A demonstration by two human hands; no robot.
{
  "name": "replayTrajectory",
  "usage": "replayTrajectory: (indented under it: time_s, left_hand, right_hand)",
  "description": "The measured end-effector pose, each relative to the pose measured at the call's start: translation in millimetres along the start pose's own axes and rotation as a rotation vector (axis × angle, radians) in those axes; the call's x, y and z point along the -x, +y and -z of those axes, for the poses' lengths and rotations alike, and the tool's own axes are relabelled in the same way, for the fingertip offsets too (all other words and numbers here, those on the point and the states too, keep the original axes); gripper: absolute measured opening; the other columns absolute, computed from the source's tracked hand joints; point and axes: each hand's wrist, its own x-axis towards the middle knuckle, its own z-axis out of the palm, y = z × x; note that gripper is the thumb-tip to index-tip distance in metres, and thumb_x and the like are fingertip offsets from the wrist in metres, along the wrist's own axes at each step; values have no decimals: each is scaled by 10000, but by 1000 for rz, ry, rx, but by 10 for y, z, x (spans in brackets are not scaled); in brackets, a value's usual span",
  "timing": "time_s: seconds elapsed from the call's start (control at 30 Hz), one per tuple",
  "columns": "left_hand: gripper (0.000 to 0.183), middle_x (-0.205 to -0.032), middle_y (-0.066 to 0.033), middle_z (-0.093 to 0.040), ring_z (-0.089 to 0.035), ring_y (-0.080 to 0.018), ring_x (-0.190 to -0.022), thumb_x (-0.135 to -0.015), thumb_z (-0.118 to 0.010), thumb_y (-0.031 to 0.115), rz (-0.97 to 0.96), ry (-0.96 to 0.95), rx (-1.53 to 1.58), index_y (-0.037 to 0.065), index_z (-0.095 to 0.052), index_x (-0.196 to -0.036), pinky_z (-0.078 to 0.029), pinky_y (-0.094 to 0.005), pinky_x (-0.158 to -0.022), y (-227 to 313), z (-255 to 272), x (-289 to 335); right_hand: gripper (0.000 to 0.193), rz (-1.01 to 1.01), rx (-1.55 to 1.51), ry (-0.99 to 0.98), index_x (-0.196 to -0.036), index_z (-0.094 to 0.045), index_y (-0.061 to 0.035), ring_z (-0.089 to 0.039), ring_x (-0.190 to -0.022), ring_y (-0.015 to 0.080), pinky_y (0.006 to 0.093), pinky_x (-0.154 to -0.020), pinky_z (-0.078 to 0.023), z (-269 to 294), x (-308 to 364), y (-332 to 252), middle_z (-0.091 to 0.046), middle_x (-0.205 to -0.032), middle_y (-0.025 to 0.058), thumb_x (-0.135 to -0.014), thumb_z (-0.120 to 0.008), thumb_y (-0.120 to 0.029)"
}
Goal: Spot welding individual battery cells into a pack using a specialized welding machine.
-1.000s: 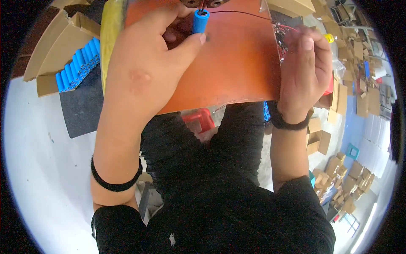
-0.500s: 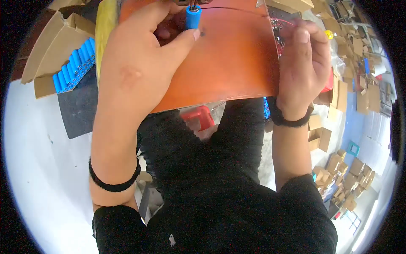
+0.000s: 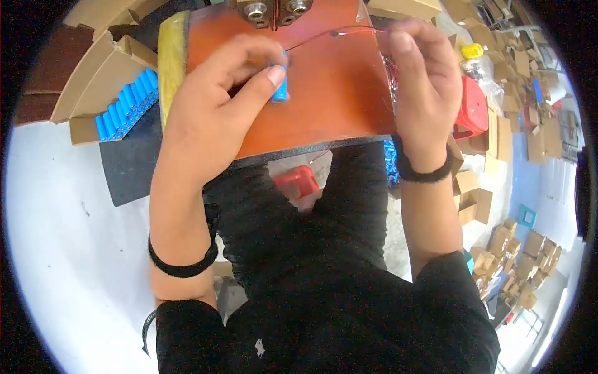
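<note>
1. Head view: the left hand (image 3: pixel 215 106) pinches a small blue cylindrical cell (image 3: pixel 280 89) between thumb and fingers, holding it over the orange-brown board (image 3: pixel 336 93) that lies across the person's lap.
2. The right hand (image 3: pixel 418 81) has its fingertips closed on a thin red wire (image 3: pixel 336 33). The wire runs across the top of the board toward the cell; whether it already touches the cell cannot be told.
3. Two round metal fittings (image 3: pixel 272 9) sit at the board's far edge, just beyond the left fingers.
4. By my judgement the step in hand is lining up wire and cell. The next move would call for a steady pinch on both and a fine meeting of wire end and cell tip.
5. To the left, an open cardboard box of more blue cells (image 3: pixel 124 106) rests on a dark mat (image 3: pixel 131 162); a red plastic stool (image 3: pixel 473 109) stands to the right.
</note>
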Motion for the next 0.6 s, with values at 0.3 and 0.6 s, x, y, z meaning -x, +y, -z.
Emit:
replayTrajectory:
  time_s: [0.3,0.6]
  left_hand:
    - [248,-845,-14,-615,-532,-91,-731,-870,-674,161,-13,80,-158,62,-673,-1097,-428,-249,-658,-19,-32,-96]
    - [315,-827,-115,-582,-583,-220,-735,-858,-683,234,-223,179,-414,-14,-678,-1052,-451,-304,-683,-50,-31,-171]
  right_hand:
    - [91,-271,-153,-45,-904,-585,-21,-520,-754,65,203,-706,-415,-312,-79,-187,-574,-804,-7,-942,-563,-101]
    - [125,-315,-243,-127,-909,-570,-8,-510,-761,63,201,-723,-413,-342,-174,-94,-565,-817,-8,-963,-557,-120]
